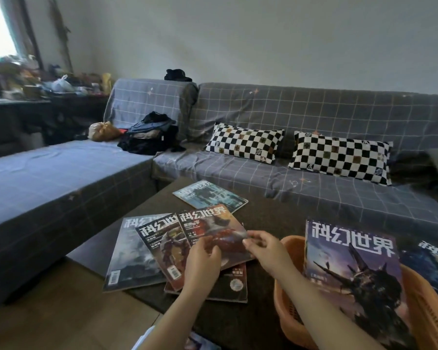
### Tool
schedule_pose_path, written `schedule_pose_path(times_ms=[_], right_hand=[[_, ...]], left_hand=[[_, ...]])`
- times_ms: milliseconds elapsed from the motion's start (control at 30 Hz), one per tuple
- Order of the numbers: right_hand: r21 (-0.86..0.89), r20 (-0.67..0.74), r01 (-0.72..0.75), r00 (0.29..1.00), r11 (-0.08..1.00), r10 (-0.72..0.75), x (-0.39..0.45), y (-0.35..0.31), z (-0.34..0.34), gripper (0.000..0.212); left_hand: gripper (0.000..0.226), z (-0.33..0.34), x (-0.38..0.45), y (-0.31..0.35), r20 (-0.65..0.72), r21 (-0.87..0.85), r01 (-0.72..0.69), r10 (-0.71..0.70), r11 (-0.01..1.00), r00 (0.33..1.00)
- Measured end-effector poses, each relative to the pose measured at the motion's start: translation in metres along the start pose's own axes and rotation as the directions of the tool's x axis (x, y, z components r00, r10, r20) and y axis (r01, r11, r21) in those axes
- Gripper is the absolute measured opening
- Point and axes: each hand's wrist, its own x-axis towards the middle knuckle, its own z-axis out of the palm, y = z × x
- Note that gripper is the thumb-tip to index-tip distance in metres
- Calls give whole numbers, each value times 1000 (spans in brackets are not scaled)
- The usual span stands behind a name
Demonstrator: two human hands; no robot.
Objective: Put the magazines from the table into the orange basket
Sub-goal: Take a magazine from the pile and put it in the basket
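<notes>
1. Magazines lie fanned across the dark desk: a red-cover magazine on top of the overlapping pile, a pale grey one at the left edge, and a teal one lying apart, farther back.
2. The left hand pinches the near edge of the red-cover magazine, fingers curled onto its face; the right hand pinches its right corner between thumb and fingertips. Both are closed on it.
3. The orange basket sits at the right on the desk, with a purple-cover magazine already standing tilted inside.
4. To do this step well, the person would likely lift the cover cleanly off the pile without dragging the copies beneath, then turn it spine-down and slide it in beside the standing one.
5. The covers look glossy, thin and flexible, so two-handed support guards against bending. The basket is perforated plastic with a rounded rim; the desk surface looks matte and cloth-like.
</notes>
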Motion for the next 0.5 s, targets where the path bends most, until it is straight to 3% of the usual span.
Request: schedule_pose_path(times_ms=[167, 367, 500], right_hand=[[-215, 48, -107, 992, 971, 120, 48, 4, 24, 45], [-446, 120, -244, 937, 861, 327, 90, 10, 34, 51], [-539, 108, -240, 931, 807, 349, 106, 14, 34, 55]], left_hand=[[38, -7, 25, -26, -16, 75, 76, -75, 994, 997], [42, 0, 45, -37, -19, 49, 117, -116, 992, 993], [27, 7, 57, -37, -58, 29, 149, -147, 988, 987]])
